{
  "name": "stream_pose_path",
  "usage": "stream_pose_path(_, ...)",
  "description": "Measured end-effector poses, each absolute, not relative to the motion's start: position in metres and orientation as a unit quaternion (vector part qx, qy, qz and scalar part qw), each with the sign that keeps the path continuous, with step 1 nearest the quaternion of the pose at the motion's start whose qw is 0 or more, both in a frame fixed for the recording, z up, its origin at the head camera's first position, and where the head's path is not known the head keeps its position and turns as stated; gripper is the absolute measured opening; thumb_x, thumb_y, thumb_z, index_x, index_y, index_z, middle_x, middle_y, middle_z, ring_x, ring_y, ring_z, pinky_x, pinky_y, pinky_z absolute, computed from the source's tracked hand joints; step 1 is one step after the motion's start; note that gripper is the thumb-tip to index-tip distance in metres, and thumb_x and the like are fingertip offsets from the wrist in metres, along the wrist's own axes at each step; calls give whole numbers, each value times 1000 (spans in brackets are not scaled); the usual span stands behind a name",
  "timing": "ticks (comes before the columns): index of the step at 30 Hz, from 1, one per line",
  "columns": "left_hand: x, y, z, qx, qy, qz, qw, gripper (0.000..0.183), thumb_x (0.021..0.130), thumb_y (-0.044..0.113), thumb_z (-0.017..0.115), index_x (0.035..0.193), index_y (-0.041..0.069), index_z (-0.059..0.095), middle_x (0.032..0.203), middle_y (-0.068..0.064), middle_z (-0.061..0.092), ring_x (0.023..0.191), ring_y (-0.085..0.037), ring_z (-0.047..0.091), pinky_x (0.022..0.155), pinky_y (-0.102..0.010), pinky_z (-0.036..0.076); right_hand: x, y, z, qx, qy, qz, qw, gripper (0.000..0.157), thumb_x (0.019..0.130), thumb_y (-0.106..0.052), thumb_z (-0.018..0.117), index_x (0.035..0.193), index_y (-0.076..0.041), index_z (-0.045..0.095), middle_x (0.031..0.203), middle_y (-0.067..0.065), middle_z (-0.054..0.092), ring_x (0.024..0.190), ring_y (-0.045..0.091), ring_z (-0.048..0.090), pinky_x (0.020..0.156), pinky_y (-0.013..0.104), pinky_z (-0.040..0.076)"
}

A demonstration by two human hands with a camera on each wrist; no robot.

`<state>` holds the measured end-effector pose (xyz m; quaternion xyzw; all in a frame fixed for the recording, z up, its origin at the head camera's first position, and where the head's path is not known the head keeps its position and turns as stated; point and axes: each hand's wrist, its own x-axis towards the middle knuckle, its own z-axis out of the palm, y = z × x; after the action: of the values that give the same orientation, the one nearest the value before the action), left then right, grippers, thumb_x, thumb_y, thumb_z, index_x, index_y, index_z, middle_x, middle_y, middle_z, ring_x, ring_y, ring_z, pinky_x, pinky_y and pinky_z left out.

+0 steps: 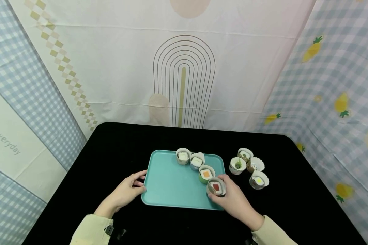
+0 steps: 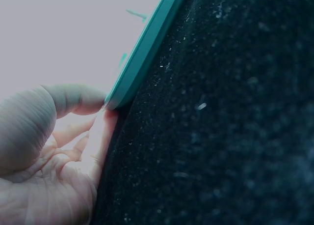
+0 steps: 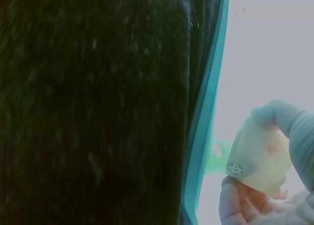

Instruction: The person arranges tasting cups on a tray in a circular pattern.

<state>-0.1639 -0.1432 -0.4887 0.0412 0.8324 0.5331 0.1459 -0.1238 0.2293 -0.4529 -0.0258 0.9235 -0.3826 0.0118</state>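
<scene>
A turquoise tray lies on the black table. My left hand is at its left edge; in the left wrist view the thumb and a finger pinch the tray's rim. With my right hand I grip a paper baking cup over the tray's front right corner, thumb and fingers on either side. Inside that cup sits a white square piece with a dark red top; the right wrist view shows a star on the cup wall. Behind it, a green cup with an orange-topped piece stands on the tray.
Farther back on the tray stand a blue-grey cup and a white cup, each with a white piece. Right of the tray, several more cups cluster on the table, including one with a green item and one with a yellow-topped piece.
</scene>
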Motion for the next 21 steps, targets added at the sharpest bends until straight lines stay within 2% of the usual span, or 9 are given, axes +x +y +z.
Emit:
stream_pose_path(7,-164,-143,-489,35,830,537,147,61,91,10,65,146,24,43,132,-3,47,105,-20,49,79,-36,47,-122,219,-458,-50,920,-387,35,55,75,-30,84,119,-13,55,106,3,62,82,8,60,68,28,50)
stream_pose_path(13,-163,-143,-489,37,832,534,143,62,90,10,65,147,23,43,132,-3,47,105,-20,49,79,-36,47,-121,214,-461,-70,922,-377,42,56,74,-33,84,117,-12,55,105,1,61,81,8,59,65,26,50)
stream_pose_path(18,-162,-143,-489,41,832,534,143,62,91,11,65,147,24,43,133,-3,47,106,-20,49,80,-36,46,-119,212,-463,-83,926,-365,50,57,73,-36,85,116,-13,55,105,0,61,85,9,59,69,28,49)
stream_pose_path(21,-162,-143,-488,42,831,535,145,62,91,11,65,147,24,43,133,-3,46,106,-20,49,80,-36,46,-118,212,-462,-73,928,-362,50,57,70,-38,86,111,-12,56,100,-1,61,83,9,58,67,28,49)
